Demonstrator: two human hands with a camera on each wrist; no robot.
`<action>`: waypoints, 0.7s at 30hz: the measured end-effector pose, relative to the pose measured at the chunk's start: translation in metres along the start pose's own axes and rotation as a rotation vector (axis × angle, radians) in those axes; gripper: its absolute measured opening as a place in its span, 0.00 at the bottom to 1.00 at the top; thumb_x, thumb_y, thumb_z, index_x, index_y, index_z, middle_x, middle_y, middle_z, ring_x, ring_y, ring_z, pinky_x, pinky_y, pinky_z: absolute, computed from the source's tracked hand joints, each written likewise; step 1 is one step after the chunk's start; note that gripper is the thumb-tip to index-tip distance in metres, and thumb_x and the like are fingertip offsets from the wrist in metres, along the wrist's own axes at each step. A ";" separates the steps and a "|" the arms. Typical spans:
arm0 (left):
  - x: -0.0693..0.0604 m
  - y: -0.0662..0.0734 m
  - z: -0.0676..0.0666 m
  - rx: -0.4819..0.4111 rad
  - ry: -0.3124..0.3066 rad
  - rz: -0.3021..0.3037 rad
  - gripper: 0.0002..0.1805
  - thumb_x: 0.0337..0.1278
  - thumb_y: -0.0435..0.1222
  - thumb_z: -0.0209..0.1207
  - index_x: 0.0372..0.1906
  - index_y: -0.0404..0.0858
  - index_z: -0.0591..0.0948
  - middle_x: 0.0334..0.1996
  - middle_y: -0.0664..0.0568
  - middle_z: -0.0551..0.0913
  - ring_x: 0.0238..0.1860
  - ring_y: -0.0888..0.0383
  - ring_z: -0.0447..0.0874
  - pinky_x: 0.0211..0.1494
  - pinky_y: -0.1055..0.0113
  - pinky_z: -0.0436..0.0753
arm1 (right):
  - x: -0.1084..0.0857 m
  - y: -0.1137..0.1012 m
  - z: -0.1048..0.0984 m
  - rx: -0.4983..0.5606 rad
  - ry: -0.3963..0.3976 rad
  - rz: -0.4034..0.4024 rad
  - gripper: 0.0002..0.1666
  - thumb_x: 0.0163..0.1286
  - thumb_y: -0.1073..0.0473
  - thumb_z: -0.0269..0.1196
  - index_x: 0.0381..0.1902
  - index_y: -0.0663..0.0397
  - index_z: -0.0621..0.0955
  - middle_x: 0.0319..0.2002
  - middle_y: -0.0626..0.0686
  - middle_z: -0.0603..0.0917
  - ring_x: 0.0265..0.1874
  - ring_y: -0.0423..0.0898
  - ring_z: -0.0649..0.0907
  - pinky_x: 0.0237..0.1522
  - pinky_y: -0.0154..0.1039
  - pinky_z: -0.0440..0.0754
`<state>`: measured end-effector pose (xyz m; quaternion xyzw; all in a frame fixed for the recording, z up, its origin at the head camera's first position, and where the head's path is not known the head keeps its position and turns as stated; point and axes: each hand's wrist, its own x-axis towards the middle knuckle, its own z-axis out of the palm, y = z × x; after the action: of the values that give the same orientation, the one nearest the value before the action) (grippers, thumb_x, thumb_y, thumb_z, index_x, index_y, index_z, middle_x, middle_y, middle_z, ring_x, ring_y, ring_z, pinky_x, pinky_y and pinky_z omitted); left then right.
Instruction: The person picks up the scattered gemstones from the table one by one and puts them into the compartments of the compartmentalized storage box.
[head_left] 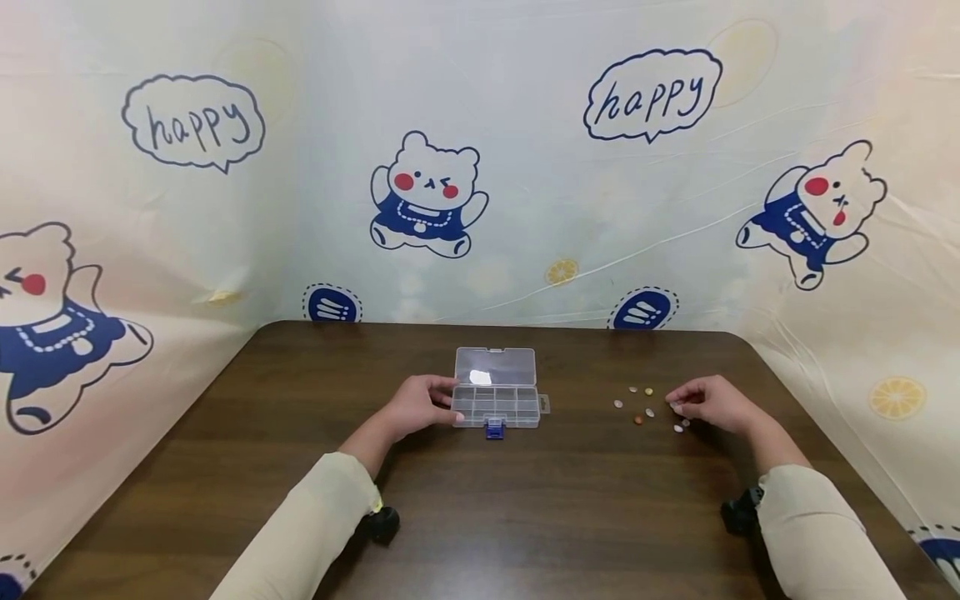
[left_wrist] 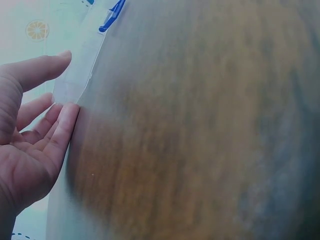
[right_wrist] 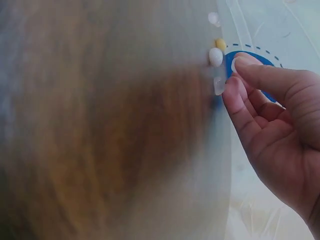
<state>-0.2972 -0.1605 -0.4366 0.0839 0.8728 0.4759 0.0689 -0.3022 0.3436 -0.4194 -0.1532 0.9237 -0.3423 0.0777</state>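
A clear plastic compartment box (head_left: pixel 495 408) lies on the table with its lid raised behind it and a blue latch (head_left: pixel 494 429) at the front. My left hand (head_left: pixel 422 407) rests against its left end, thumb at the front corner and fairly straight fingers along the side; the left wrist view shows these fingers (left_wrist: pixel 62 127) touching the table. My right hand (head_left: pixel 716 402) is over the small pebbles at the right. Thumb and index finger pinch a small whitish pebble (right_wrist: pixel 233 65), mostly hidden. Close by lie a white pebble (right_wrist: pixel 216 57) and a yellow one (right_wrist: pixel 220 44).
Several more pebbles lie loose between box and right hand, among them a reddish-brown one (head_left: pixel 638 420) and a pale one (head_left: pixel 618 404). The dark wooden table (head_left: pixel 525 508) ends at a printed curtain (head_left: pixel 525 208) behind and at both sides.
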 end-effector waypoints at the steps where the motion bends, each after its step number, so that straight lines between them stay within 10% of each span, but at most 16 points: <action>1: 0.000 0.000 0.000 -0.003 0.000 -0.001 0.36 0.39 0.36 0.78 0.60 0.38 0.80 0.42 0.50 0.83 0.42 0.54 0.80 0.41 0.64 0.82 | 0.000 -0.002 0.000 0.003 0.001 -0.004 0.12 0.64 0.65 0.67 0.44 0.66 0.85 0.37 0.56 0.87 0.31 0.46 0.81 0.34 0.35 0.81; 21: -0.001 -0.001 0.001 -0.013 0.020 -0.015 0.35 0.39 0.36 0.77 0.59 0.39 0.80 0.43 0.49 0.82 0.43 0.54 0.79 0.42 0.64 0.82 | -0.001 -0.034 0.004 0.144 0.040 -0.008 0.18 0.66 0.62 0.66 0.50 0.68 0.82 0.43 0.62 0.85 0.36 0.49 0.83 0.39 0.38 0.84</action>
<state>-0.2963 -0.1604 -0.4376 0.0722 0.8708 0.4820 0.0645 -0.2926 0.3168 -0.4005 -0.1441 0.8974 -0.4114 0.0685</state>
